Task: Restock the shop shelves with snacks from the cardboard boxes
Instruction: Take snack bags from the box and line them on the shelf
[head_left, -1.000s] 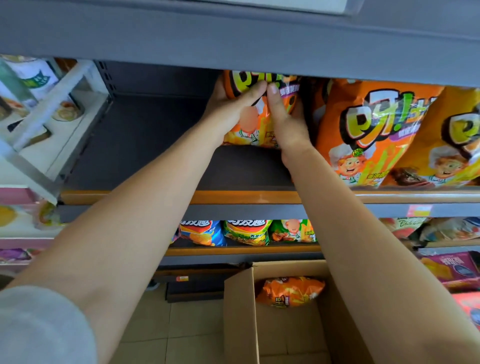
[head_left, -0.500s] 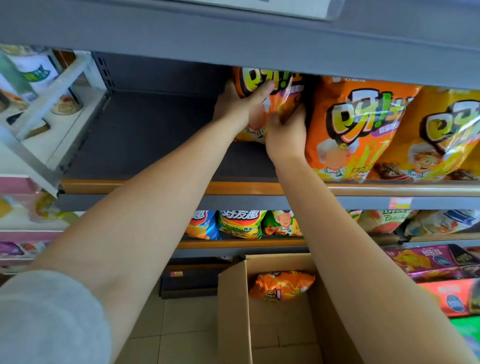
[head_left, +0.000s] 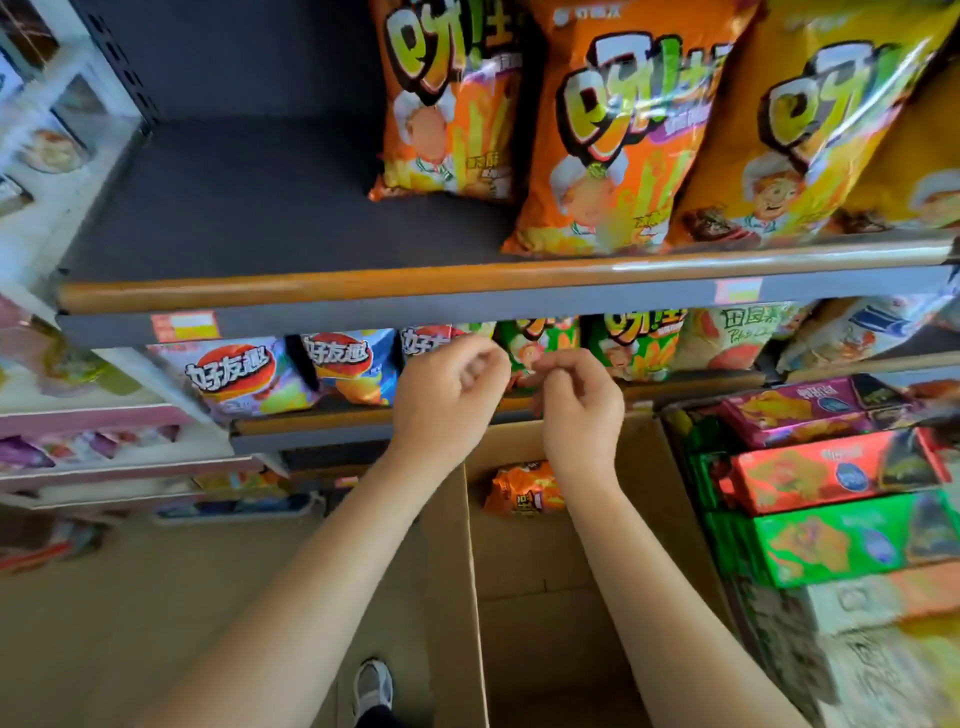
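Note:
An orange snack bag (head_left: 447, 104) stands upright at the back of the dark upper shelf (head_left: 249, 208), to the left of a second orange bag (head_left: 613, 145) and a yellow bag (head_left: 810, 130). My left hand (head_left: 447, 395) and my right hand (head_left: 582, 405) hang below that shelf, side by side above the open cardboard box (head_left: 540, 597). Both have loosely curled fingers and hold nothing. One orange snack bag (head_left: 522, 488) lies inside the box against its far wall.
The lower shelf (head_left: 322, 423) holds blue, orange and green snack bags. Red, purple and green boxes (head_left: 831, 499) are stacked at the right. A white and pink rack (head_left: 62, 156) stands at the left. A shoe (head_left: 371, 686) shows on the tan floor.
Both hands have let go of the orange bag on the upper shelf and dropped down to above the box. The bag now stands alone on the shelf.

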